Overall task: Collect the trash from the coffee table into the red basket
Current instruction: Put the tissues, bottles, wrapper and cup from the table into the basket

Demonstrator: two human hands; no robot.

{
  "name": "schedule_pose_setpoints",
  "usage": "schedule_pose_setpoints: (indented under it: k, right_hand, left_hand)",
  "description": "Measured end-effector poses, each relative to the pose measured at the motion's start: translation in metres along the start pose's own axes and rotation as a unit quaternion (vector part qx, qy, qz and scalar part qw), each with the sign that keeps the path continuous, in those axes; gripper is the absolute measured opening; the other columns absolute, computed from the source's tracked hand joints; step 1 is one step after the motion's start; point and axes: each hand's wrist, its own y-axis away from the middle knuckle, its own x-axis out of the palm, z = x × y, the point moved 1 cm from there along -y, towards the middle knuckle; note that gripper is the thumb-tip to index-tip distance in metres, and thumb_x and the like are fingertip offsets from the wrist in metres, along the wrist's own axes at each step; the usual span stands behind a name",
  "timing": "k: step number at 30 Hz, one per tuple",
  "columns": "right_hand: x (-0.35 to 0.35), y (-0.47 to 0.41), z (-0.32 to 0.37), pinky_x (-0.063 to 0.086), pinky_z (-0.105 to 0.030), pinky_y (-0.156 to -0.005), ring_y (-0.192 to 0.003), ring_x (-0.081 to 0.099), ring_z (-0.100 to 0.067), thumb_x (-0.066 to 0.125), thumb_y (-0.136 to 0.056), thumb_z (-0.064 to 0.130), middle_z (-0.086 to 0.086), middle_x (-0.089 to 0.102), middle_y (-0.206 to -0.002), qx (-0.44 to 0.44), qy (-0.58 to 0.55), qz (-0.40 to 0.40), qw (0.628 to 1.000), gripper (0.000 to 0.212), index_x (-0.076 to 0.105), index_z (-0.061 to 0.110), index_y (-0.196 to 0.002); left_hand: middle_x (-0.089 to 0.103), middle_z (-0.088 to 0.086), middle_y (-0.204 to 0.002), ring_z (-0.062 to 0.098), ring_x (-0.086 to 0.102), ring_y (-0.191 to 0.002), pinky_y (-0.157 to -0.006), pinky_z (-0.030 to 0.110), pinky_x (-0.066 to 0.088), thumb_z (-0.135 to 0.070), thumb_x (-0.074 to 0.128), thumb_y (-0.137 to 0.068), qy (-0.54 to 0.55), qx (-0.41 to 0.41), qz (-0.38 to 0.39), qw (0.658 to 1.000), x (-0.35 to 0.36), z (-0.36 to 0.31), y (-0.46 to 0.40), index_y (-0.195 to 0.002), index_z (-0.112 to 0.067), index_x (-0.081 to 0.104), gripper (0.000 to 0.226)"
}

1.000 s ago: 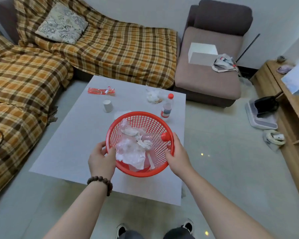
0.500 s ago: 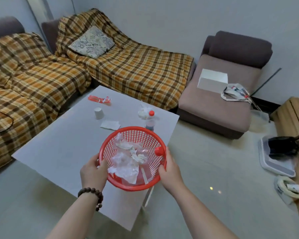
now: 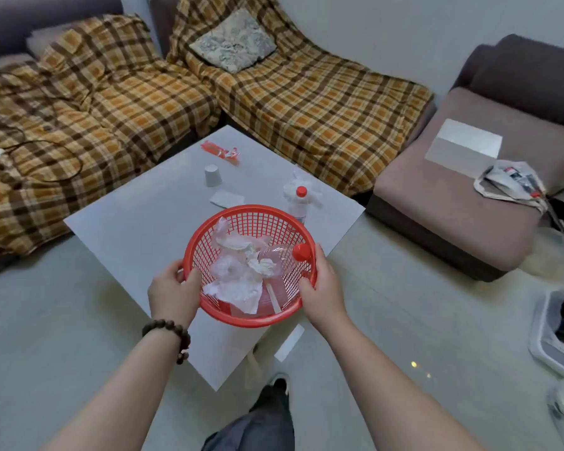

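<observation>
I hold the red basket (image 3: 274,214) over the near right part of the white coffee table (image 3: 137,229). My left hand (image 3: 173,292) grips its left rim and my right hand (image 3: 321,288) grips its right rim. Inside lie crumpled white tissues (image 3: 238,281) and a clear bottle with a red cap (image 3: 301,252). On the table behind it stand an upturned white paper cup (image 3: 213,174) and an upright bottle with a red cap (image 3: 298,203). A flat tissue (image 3: 227,198), a crumpled white wad (image 3: 290,190) and a red wrapper (image 3: 220,152) also lie there.
A plaid-covered sofa (image 3: 111,102) wraps the table's far and left sides, with a cushion (image 3: 235,43) on it. A brown chair (image 3: 469,190) with a white box (image 3: 464,146) and a bag (image 3: 511,183) stands to the right. A grey tray (image 3: 547,340) lies on the floor at right.
My view has shifted back and to the right of the table, with the table now seen at an angle. Both hands keep hold of the basket rim.
</observation>
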Motion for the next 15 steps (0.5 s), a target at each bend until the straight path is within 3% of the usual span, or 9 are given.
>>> schedule_pose_setpoints:
  k: [4,10,11,13,14,15]
  right_hand:
    - [-0.002,-0.033,0.001,0.048,-0.043,-0.099,-0.117,0.052,-0.013,0.043,-0.088,0.009,0.001,0.052,-0.127,-0.014,0.004,0.036,0.999,0.058,0.032,0.034,-0.139]
    - [0.013,-0.104,0.003,0.042,-0.034,-0.104,-0.126,0.045,-0.016,0.042,-0.091,0.012,0.003,0.046,-0.138,-0.044,0.027,0.107,0.993,0.059,0.025,0.031,-0.144]
    - [0.015,-0.118,0.001,0.044,-0.028,-0.102,-0.125,0.045,-0.016,0.042,-0.091,0.012,0.002,0.046,-0.138,-0.048,0.035,0.122,0.991,0.059,0.025,0.029,-0.145]
    - [0.017,-0.149,-0.001,0.043,-0.002,-0.084,-0.122,0.047,-0.016,0.043,-0.09,0.011,0.0,0.048,-0.136,-0.054,0.05,0.149,0.986,0.061,0.023,0.026,-0.146]
    - [0.016,-0.165,-0.001,0.039,0.004,-0.076,-0.12,0.048,-0.015,0.043,-0.09,0.01,0.0,0.048,-0.136,-0.055,0.055,0.158,0.984,0.063,0.022,0.025,-0.147]
    - [0.016,-0.181,-0.001,0.039,0.003,-0.077,-0.119,0.049,-0.016,0.043,-0.089,0.009,-0.001,0.049,-0.136,-0.053,0.058,0.165,0.983,0.064,0.021,0.025,-0.147]
  left_hand:
    - [0.069,-0.008,-0.074,0.025,0.069,-0.075,-0.07,0.044,0.058,-0.021,0.056,-0.086,0.004,-0.028,-0.029,0.999,0.014,0.001,-0.006,-0.077,-0.032,0.062,0.015]
    - [0.073,0.0,-0.075,0.029,0.072,-0.069,-0.064,0.051,0.06,-0.027,0.054,-0.072,0.057,-0.097,-0.073,0.991,0.034,0.005,-0.048,-0.077,-0.032,0.067,0.015]
    - [0.073,0.0,-0.074,0.029,0.072,-0.069,-0.063,0.051,0.06,-0.026,0.054,-0.071,0.065,-0.106,-0.084,0.989,0.039,0.004,-0.056,-0.075,-0.034,0.069,0.018]
    - [0.074,-0.002,-0.073,0.028,0.072,-0.069,-0.063,0.048,0.061,-0.025,0.054,-0.072,0.081,-0.125,-0.104,0.983,0.052,0.002,-0.071,-0.072,-0.039,0.071,0.022]
    - [0.073,-0.003,-0.073,0.028,0.072,-0.069,-0.062,0.046,0.061,-0.025,0.053,-0.072,0.085,-0.133,-0.115,0.981,0.059,-0.001,-0.079,-0.071,-0.037,0.07,0.021]
    - [0.073,-0.003,-0.071,0.027,0.072,-0.069,-0.061,0.044,0.061,-0.025,0.053,-0.071,0.084,-0.137,-0.126,0.979,0.067,-0.004,-0.086,-0.071,-0.033,0.069,0.018]
